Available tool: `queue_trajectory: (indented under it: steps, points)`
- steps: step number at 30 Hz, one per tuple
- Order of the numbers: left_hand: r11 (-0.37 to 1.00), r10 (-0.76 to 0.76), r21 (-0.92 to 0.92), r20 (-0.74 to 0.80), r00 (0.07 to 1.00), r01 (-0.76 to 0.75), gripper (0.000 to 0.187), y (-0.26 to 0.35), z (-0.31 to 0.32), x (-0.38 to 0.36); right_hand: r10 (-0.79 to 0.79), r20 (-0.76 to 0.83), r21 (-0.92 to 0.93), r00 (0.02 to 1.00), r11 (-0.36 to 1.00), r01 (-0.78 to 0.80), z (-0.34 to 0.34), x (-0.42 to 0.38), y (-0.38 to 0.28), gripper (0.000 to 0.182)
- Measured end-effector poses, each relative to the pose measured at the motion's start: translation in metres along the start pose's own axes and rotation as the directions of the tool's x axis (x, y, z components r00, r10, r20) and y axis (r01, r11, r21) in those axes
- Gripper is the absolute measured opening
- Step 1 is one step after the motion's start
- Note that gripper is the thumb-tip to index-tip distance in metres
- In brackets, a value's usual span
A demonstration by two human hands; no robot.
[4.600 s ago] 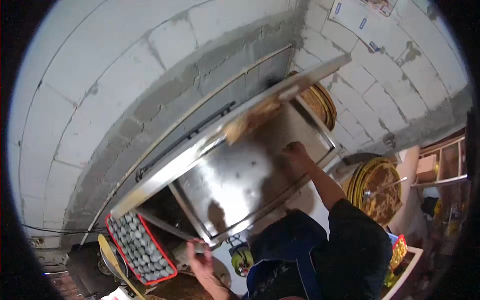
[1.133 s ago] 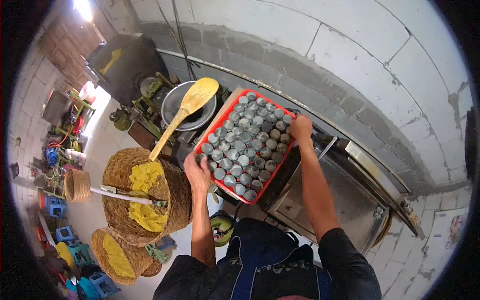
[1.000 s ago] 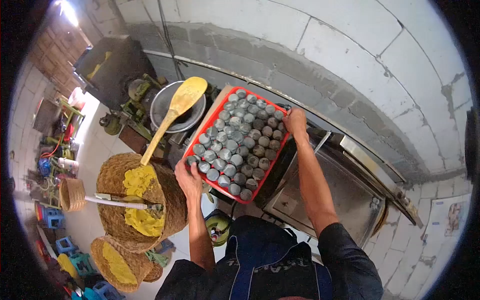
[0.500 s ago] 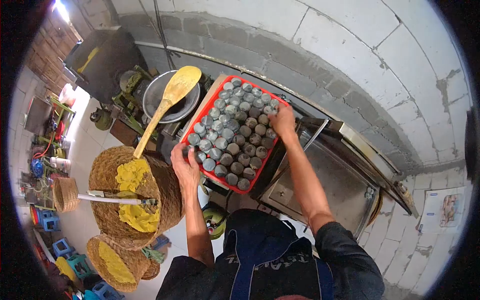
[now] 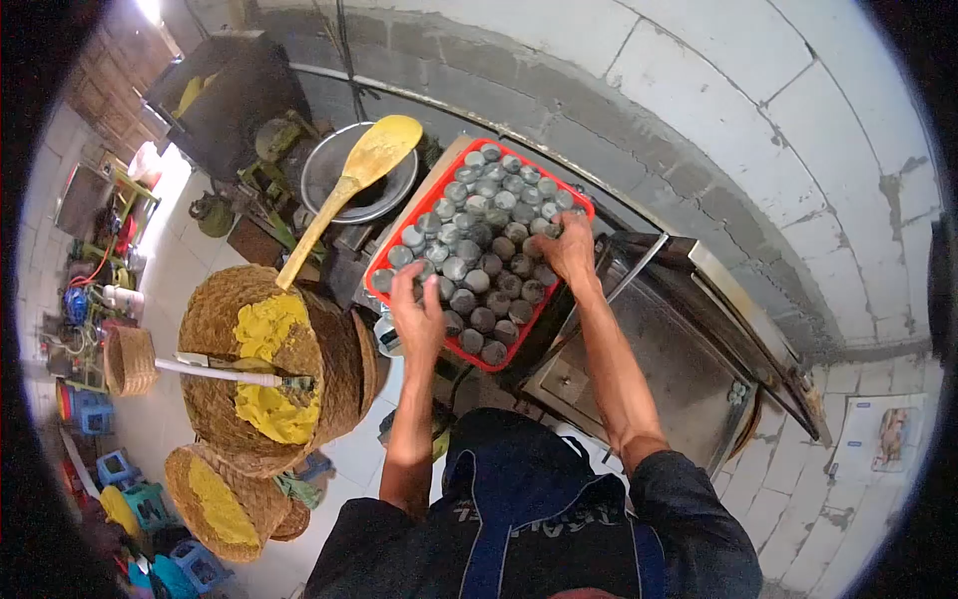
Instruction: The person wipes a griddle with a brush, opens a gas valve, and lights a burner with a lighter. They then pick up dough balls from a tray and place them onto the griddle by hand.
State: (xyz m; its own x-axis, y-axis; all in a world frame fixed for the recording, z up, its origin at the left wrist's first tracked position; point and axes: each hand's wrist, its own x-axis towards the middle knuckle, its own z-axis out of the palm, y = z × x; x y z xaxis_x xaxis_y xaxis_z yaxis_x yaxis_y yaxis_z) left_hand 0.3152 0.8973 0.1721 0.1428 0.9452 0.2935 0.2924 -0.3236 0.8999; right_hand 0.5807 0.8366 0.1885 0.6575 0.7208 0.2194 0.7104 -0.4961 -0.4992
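A red tray [image 5: 377,280] full of rows of round lumps sits tilted in front of me. Those on the left are pale grey-green [image 5: 454,268], those on the right darker brown-grey [image 5: 483,318]. My left hand [image 5: 417,314] is over the tray's near left side, fingers apart among the pale lumps. At the right rim, my right hand [image 5: 572,250] has its fingers bent down over the lumps near the corner. What its fingertips close on, if anything, is hidden.
Beyond my left hand, a wooden paddle [image 5: 344,190] lies across a metal bowl [image 5: 311,185]. Woven baskets [image 5: 344,399] with yellow paste [image 5: 274,414] stand on the left. A metal-framed bin or oven [image 5: 624,369] is at right, below a block wall [image 5: 718,100].
My left hand has left the tray's left rim and moved inward over the lumps. My right hand stays at the right side, its fingers slightly further in. The view has shifted a little.
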Motion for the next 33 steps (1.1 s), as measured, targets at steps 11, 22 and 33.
queue_trajectory:
  steps: [11,22,33]
  points:
    - [-0.121,-0.406,-0.634,0.734,0.545,0.764,0.036,0.022,0.087,-0.008,-0.041,0.205,-0.113,0.978,0.991,0.065,-0.018,-0.027,0.000,0.029]
    - [-0.116,-0.433,-0.693,0.680,0.592,0.711,0.052,0.007,0.040,-0.025,-0.242,0.255,0.206,0.936,0.960,0.191,-0.013,-0.046,0.010,0.032]
    - [-0.151,-0.552,-0.777,0.579,0.600,0.611,0.065,0.046,0.072,-0.027,-0.107,-0.001,0.166,0.994,0.981,0.105,-0.035,-0.075,-0.047,0.044]
